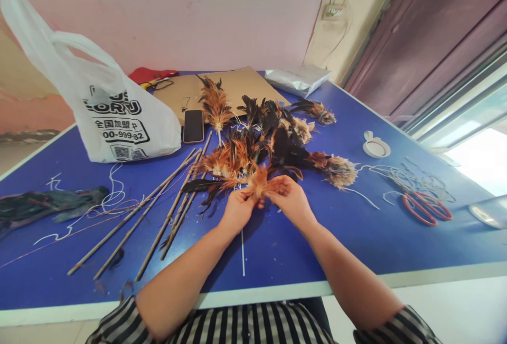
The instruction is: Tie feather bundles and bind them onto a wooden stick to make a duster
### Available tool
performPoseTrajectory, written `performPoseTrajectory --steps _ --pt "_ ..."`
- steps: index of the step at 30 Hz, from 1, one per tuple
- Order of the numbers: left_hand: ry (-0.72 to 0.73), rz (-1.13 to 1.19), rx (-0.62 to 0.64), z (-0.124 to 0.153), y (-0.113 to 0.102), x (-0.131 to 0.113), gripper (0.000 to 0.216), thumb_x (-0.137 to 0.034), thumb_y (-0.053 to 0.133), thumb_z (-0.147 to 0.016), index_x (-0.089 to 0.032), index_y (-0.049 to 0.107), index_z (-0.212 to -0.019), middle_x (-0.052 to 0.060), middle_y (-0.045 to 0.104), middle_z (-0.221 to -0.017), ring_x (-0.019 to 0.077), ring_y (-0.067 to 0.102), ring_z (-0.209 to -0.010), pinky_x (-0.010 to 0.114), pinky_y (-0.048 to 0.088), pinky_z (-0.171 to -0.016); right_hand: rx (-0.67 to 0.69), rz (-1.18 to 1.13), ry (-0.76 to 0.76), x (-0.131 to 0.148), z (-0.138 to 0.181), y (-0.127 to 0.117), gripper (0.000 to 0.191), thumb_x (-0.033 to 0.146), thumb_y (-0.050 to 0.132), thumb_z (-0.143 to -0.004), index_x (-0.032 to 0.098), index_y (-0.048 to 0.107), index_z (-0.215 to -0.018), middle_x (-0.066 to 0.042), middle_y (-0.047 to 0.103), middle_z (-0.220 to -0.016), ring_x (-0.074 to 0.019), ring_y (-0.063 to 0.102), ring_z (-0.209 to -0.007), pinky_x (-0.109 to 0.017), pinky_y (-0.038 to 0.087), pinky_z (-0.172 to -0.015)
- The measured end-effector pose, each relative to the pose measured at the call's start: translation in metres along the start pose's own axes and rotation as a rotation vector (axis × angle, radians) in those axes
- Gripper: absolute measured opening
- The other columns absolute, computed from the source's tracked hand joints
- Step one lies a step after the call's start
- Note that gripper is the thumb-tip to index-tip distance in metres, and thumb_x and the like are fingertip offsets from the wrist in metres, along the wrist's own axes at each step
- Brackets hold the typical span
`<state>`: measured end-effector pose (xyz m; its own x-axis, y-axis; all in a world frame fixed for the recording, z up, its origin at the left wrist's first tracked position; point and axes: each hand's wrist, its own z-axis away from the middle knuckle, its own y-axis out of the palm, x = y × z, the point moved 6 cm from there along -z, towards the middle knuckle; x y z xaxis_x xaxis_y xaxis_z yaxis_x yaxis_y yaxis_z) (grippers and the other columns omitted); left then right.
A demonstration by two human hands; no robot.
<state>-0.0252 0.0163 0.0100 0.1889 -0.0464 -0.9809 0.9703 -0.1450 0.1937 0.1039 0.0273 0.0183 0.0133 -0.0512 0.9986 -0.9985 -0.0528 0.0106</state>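
Observation:
Between my two hands is a small tuft of orange-brown feathers [259, 179], close above the blue table. My left hand [238, 209] pinches it from the left side, fingers closed. From the right, my right hand [291, 196] has its fingers closed on the tuft's other side. Just beyond lies a loose pile of orange and black feathers [229, 156]. A dark feather bundle with a fluffy pale end [338, 171] rests to the right of my hands. Farther back are an upright-pointing brown feather bunch [216, 104] and more dark bundles [263, 112].
Several thin sticks [130, 233] lie left of my hands, near a white plastic bag [127, 117] and a phone [193, 126]. Red-handled scissors [426, 208], tangled string [412, 178] and a roll of white tape [376, 147] are at right. Cardboard [170, 96] lies at the back.

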Motion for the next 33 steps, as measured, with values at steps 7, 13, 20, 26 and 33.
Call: performPoseTrajectory --steps 7,13,20,26,33 --pt "0.058 -0.113 0.114 0.003 0.005 -0.002 0.03 -0.04 0.057 -0.074 -0.012 0.068 -0.073 0.004 0.062 -0.065 0.0128 0.052 -0.057 0.023 0.044 -0.053 0.027 0.123 -0.077 0.017 0.011 0.01 0.01 0.026 0.065 -0.064 0.017 0.059 -0.065 -0.002 0.064 -0.062 -0.0161 0.059 -0.057 -0.027 0.048 -0.054" --pt "0.228 -0.373 0.058 0.011 0.005 -0.013 0.028 -0.035 0.049 -0.081 -0.016 0.065 -0.069 0.003 0.056 -0.067 0.0135 0.05 -0.063 0.022 0.041 -0.059 -0.035 0.353 -0.215 0.023 0.012 0.005 0.009 0.024 0.058 -0.072 0.023 0.067 -0.071 -0.001 0.068 -0.077 -0.021 0.063 -0.078 -0.033 0.049 -0.077" --pt "0.255 -0.431 -0.044 0.013 0.003 -0.015 0.026 -0.033 0.052 -0.079 -0.017 0.063 -0.062 0.003 0.057 -0.063 0.0138 0.05 -0.063 0.024 0.04 -0.064 -0.047 0.373 -0.234 0.017 0.011 0.002 0.011 0.03 0.061 -0.072 0.021 0.065 -0.069 -0.003 0.067 -0.071 -0.0224 0.062 -0.072 -0.034 0.048 -0.072" --pt "-0.099 -0.008 0.029 0.005 0.004 0.007 0.025 -0.036 0.064 -0.069 -0.011 0.066 -0.068 0.004 0.063 -0.063 0.0134 0.057 -0.057 0.026 0.046 -0.058 0.052 0.02 0.037 0.006 0.004 0.003 0.022 0.032 0.069 -0.064 0.016 0.061 -0.077 0.001 0.059 -0.06 -0.0106 0.049 -0.047 -0.024 0.041 -0.046" --pt "-0.259 0.213 0.064 0.006 0.008 0.012 0.025 -0.032 0.072 -0.062 -0.01 0.067 -0.072 0.004 0.065 -0.063 0.0091 0.058 -0.054 0.02 0.046 -0.054 0.078 -0.016 0.145 0.003 0.003 -0.002 0.024 0.034 0.072 -0.06 0.015 0.06 -0.069 0.004 0.054 -0.057 -0.0065 0.042 -0.046 -0.021 0.033 -0.045"
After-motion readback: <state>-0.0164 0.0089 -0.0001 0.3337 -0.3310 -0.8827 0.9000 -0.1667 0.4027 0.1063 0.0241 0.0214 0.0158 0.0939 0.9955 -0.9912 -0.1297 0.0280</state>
